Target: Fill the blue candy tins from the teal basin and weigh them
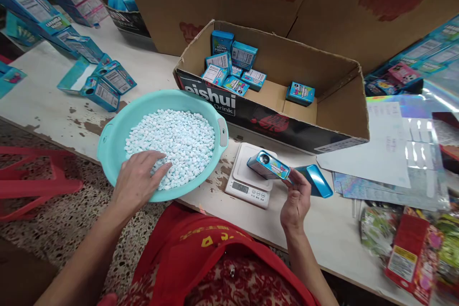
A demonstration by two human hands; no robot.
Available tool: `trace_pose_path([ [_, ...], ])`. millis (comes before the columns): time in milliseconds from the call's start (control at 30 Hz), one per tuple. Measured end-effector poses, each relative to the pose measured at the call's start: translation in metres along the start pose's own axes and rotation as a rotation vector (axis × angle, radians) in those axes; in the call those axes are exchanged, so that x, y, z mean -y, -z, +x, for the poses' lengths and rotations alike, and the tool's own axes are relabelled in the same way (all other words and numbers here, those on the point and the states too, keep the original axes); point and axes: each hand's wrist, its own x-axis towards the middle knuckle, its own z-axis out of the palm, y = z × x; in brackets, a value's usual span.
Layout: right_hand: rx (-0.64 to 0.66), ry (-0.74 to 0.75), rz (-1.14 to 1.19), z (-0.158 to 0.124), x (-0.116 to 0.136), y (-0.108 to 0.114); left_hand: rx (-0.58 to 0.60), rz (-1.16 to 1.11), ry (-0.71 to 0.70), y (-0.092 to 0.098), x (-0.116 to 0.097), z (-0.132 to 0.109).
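The red apron (pixel 172 258) lies nearest, below the front edge of the table (pixel 251 222). The left hand (pixel 138 177) rests among white pellets (pixel 186 138) in the turquoise basin (pixel 116 129) overlapping that edge; its grip cannot be confirmed. Well apart, the right hand (pixel 297 201) clamps the blue tin (pixel 267 171) over the scale (pixel 242 165). Expect light, stiff, slippery handling; grasp the sides, clear of the round opening (pixel 264 158). Farther back stands the carton (pixel 304 129).

At left stands a red stool (pixel 43 186); at far right, a red packet (pixel 412 248).
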Motion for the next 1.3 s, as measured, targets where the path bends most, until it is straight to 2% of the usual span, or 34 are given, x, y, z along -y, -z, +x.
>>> trace_pose_path([
  [400,0.029,0.068,0.044,-0.001,-0.001,-0.001,0.001,0.004,0.011,0.001,-0.003,0.001],
  [633,0.009,0.033,-0.141,0.011,0.005,-0.016,-0.002,-0.018,0.033,0.003,-0.007,0.001],
  [733,0.039,-0.027,-0.191,0.018,0.006,-0.02,-0.034,-0.111,0.049,0.007,-0.009,0.001],
  [800,0.068,-0.013,-0.185,0.025,0.012,-0.02,-0.063,-0.271,0.1,0.011,-0.012,0.003],
  [867,0.086,0.086,-0.175,0.036,0.025,-0.02,-0.061,-0.522,0.202,0.015,-0.02,0.006],
  [1000,0.112,0.399,-0.18,0.058,0.079,-0.031,-0.044,-1.27,0.401,0.022,-0.052,0.025],
  [1100,0.144,0.658,-0.201,0.069,0.118,-0.056,-0.029,-1.838,0.601,0.026,-0.08,0.05],
  [1200,0.278,0.894,-0.25,0.072,0.134,-0.091,-0.081,-2.102,0.801,0.027,-0.099,0.072],
  [1300,0.377,0.946,-0.286,0.07,0.136,-0.117,-0.157,-2.21,0.923,0.024,-0.103,0.079],
])
